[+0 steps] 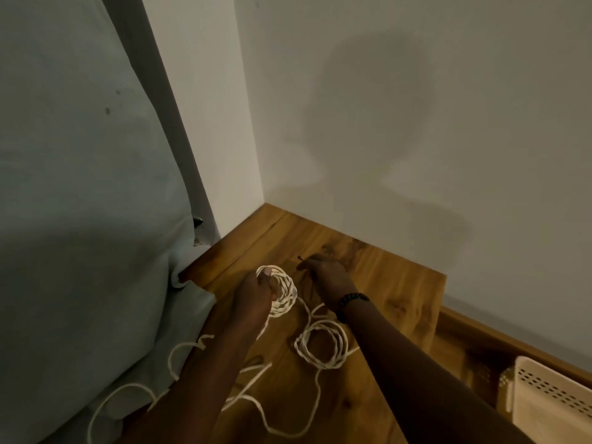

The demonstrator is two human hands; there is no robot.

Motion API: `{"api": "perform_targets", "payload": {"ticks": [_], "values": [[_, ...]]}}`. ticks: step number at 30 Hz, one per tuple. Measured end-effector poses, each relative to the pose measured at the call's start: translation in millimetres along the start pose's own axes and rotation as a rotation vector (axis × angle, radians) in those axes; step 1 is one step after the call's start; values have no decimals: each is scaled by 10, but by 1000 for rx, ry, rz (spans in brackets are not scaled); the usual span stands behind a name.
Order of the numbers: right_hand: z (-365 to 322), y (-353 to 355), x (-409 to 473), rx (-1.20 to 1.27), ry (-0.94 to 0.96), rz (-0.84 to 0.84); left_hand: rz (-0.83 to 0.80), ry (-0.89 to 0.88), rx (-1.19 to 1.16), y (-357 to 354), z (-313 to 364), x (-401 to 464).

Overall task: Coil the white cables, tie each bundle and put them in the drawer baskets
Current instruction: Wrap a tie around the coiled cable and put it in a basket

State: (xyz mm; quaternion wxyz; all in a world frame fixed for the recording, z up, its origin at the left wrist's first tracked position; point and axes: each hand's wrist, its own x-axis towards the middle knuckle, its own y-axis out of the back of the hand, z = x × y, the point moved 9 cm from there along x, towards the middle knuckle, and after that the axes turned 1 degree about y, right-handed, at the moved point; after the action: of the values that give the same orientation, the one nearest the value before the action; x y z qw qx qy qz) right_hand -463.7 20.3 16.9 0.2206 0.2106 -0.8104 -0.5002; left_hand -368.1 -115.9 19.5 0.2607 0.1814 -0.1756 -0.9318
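1. While the left hand (256,291) holds the coiled white cable (282,291) in a curled grip above the wooden counter (400,283), keep the loops stacked.
2. The right hand (326,277) pinches a thin dark tie (304,277); pass it through the coil's centre and cinch it snugly.
3. A second coil (322,344) lies untied near the wrist; the basket (551,398) waits at the right.

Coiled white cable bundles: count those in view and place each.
2. One coiled white cable bundle is gripped in the left hand; the other coil lies on the wooden tabletop below the right hand. More may be hidden.
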Motion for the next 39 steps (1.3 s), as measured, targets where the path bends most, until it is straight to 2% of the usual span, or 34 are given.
{"api": "perform_targets", "payload": {"ticks": [6,9,13,18,23,27,29,32,36,39], "values": [[156,-458,292,-265,65,-202,-6,21,-23,6,-135,221],[301,-576,294,-299,43,-206,-19,10,-31,10,-155,295],[307,-504,247,-334,109,-55,-19,14,-40,11,-218,376],[93,-398,209,-401,308,72,-13,24,-48,-20,-246,377],[-22,-41,205,-366,320,265,29,6,-52,48,-191,335],[16,418,188,-305,217,416,59,-66,-60,124,-41,266],[102,688,151,-168,82,485,65,-103,-64,147,70,202],[191,994,39,171,-91,526,73,-144,-50,182,248,90],[212,1140,-180,939,-246,454,90,-193,-56,236,488,-103],[84,1213,-407,1368,-321,385,106,-245,-54,293,706,-304]]}}
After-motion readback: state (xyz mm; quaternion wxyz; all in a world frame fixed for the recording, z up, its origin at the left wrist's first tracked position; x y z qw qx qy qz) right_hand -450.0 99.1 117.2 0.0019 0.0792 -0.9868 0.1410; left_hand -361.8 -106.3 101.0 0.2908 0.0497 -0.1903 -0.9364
